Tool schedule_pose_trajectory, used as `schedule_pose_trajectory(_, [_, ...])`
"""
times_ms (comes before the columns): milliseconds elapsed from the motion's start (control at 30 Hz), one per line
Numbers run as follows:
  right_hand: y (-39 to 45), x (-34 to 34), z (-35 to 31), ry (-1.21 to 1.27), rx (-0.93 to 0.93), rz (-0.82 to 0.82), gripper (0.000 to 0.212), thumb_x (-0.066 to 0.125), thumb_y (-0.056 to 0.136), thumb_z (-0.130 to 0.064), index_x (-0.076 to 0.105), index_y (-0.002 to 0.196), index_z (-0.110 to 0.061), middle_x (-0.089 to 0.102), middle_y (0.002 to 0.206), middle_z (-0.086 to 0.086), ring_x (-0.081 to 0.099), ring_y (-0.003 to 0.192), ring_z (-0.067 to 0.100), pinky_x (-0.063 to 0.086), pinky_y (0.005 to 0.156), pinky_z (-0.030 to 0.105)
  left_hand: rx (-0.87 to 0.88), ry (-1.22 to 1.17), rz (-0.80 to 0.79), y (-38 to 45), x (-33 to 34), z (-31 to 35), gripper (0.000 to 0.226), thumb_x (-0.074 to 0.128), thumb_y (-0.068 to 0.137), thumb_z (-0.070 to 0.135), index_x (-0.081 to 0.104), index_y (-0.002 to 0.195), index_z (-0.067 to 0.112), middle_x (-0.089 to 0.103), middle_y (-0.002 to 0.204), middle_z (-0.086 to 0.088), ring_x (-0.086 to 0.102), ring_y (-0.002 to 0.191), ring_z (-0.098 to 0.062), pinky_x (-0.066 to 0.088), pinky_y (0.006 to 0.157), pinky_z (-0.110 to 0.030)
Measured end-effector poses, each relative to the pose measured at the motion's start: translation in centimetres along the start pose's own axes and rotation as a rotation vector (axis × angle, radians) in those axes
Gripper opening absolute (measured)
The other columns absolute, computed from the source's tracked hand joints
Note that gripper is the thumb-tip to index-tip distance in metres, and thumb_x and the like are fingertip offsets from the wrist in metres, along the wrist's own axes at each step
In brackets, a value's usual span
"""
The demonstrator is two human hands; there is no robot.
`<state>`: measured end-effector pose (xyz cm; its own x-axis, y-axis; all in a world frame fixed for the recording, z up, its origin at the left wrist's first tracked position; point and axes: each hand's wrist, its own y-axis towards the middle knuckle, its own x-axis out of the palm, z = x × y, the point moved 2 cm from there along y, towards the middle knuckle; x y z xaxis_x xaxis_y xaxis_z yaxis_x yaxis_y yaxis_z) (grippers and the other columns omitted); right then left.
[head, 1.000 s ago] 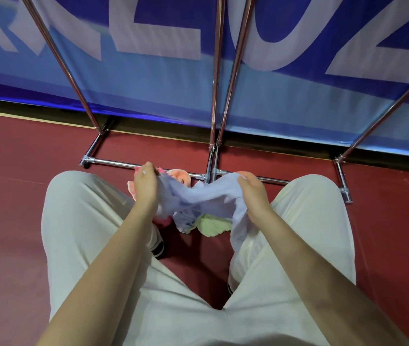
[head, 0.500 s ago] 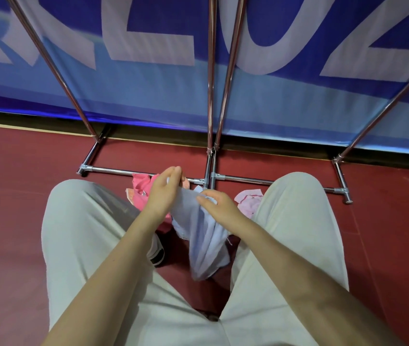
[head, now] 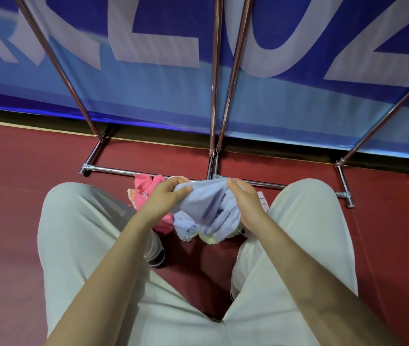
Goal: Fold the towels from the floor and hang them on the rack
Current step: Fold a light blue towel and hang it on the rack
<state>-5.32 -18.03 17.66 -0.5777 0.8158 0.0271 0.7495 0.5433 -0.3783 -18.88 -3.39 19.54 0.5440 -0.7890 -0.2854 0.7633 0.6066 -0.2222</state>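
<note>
Towel (head: 210,208), soft pale-blue terry, bunched between left hand (head: 164,198) and right hand (head: 247,203).

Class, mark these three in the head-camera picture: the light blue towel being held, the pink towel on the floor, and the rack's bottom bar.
light blue towel (head: 208,206), head view, middle of the bunched cloth
pink towel (head: 142,186), head view, upper part
rack's bottom bar (head: 113,170), head view, left stretch

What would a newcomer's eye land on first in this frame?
The two hands at centre: the left hand and right hand both grip a pale blue towel bunched between the knees. Behind it, a pink towel lies on the red floor by the chrome rack, whose poles rise before a big blue banner.
</note>
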Motion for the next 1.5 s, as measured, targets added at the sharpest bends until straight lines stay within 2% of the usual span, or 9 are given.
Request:
schedule_pose_trajectory(200, [-0.2, -1.0, -0.4, -0.008, 0.05, 0.034, 0.017, 0.053, 0.097, -0.032, 0.062, 0.102, -0.019, 0.061, 0.075, -0.003, 0.055, 0.067, 0.009, 0.04, 0.061, 0.02, -0.085, -0.053, 0.093, 0.0, 0.0, -0.4, 0.017, 0.062, 0.091, 0.014, 0.057, 0.075, 0.013, 0.054, 0.071, 0.002, 0.048, 0.063, -0.01, 0.039, 0.057, -0.02])
schedule_pose_trajectory(333, [-0.8, -1.4, -0.9, 0.003, -0.007, 0.028, 0.014, 0.051, 0.099, -0.024, 0.063, 0.098, -0.016, 0.062, 0.086, -0.008, 0.057, 0.079, 0.002, 0.043, 0.066, 0.007, -0.118, -0.26, 0.092, -0.3, 0.4, -0.5, 0.022, 0.069, 0.081, 0.032, 0.056, 0.07, 0.018, 0.049, 0.075, -0.009, 0.044, 0.07, -0.022, 0.035, 0.059, -0.033])
schedule_pose_trajectory(500, [-0.9, -1.7, -0.9, -0.144, -0.096, 0.087, 0.024, 0.041, 0.1, -0.014, 0.063, 0.108, -0.017, 0.059, 0.099, -0.011, 0.052, 0.093, 0.003, 0.037, 0.066, -0.001, -0.144, -0.379, 0.162, -0.2, 1.2, -0.9, 0.038, 0.07, 0.071, 0.045, 0.064, 0.084, 0.01, 0.053, 0.081, -0.017, 0.046, 0.074, -0.032, 0.035, 0.067, -0.046])
schedule_pose_trajectory(700, [-0.7, -0.2, -0.5, -0.316, -0.137, 0.051, 0.026, 0.038, 0.097, -0.011, 0.062, 0.089, -0.015, 0.062, 0.1, -0.001, 0.054, 0.096, 0.015, 0.038, 0.075, 0.023, -0.107, -0.323, 0.269, -1.0, 3.2, -0.2, 0.02, 0.06, 0.091, 0.022, 0.055, 0.078, 0.008, 0.033, 0.061, -0.003, 0.03, 0.054, -0.014, 0.025, 0.052, -0.029])
schedule_pose_trajectory(967, [0.0, 1.3, -0.8, -0.323, -0.056, 0.197, 0.029, 0.036, 0.098, -0.02, 0.062, 0.086, -0.018, 0.064, 0.096, -0.001, 0.055, 0.091, 0.017, 0.036, 0.077, 0.028, -0.046, -0.307, 0.284, -0.8, 5.5, 0.5, 0.032, 0.06, 0.092, 0.019, 0.056, 0.082, -0.01, 0.047, 0.072, -0.009, 0.043, 0.07, -0.016, 0.039, 0.068, -0.033])
schedule_pose_trajectory(1133, [0.2, 2.9, -1.2, -0.228, -0.051, 0.17, 0.032, 0.038, 0.097, -0.016, 0.061, 0.075, -0.022, 0.062, 0.086, -0.003, 0.055, 0.085, 0.015, 0.04, 0.077, 0.027, -0.076, -0.328, 0.242, -0.6, 6.7, 0.7, 0.021, 0.059, 0.093, 0.016, 0.062, 0.072, 0.014, 0.056, 0.067, 0.004, 0.05, 0.07, -0.012, 0.043, 0.071, -0.031])
schedule_pose_trajectory(1267, [-0.3, 3.7, -1.9, -0.013, 0.012, 0.109, 0.024, 0.048, 0.094, -0.011, 0.068, 0.083, -0.018, 0.066, 0.078, 0.0, 0.061, 0.062, 0.012, 0.054, 0.065, 0.025, -0.09, -0.418, 0.252, -0.3, 5.9, 0.6, 0.019, 0.059, 0.089, 0.025, 0.061, 0.075, 0.013, 0.053, 0.074, -0.008, 0.048, 0.073, -0.02, 0.042, 0.071, -0.037])
schedule_pose_trajectory(1400, [-0.7, 4.6, -2.4, 0.234, 0.009, -0.099, 0.019, 0.051, 0.092, 0.001, 0.067, 0.101, 0.0, 0.07, 0.097, 0.022, 0.072, 0.084, 0.026, 0.058, 0.082, 0.033, -0.129, -0.533, 0.276, 0.4, 4.2, 0.3, 0.02, 0.055, 0.096, 0.019, 0.066, 0.08, 0.014, 0.062, 0.078, -0.009, 0.057, 0.072, -0.02, 0.046, 0.065, -0.029])
schedule_pose_trajectory(1500, [-1.1, 5.0, -2.7, 0.203, -0.044, -0.193, 0.021, 0.054, 0.09, 0.004, 0.065, 0.107, -0.003, 0.071, 0.098, 0.02, 0.072, 0.09, 0.024, 0.057, 0.085, 0.029, -0.162, -0.561, 0.319, 0.7, 3.5, 0.3, 0.019, 0.055, 0.096, 0.021, 0.068, 0.083, 0.017, 0.061, 0.065, 0.004, 0.052, 0.058, -0.012, 0.041, 0.054, -0.02])
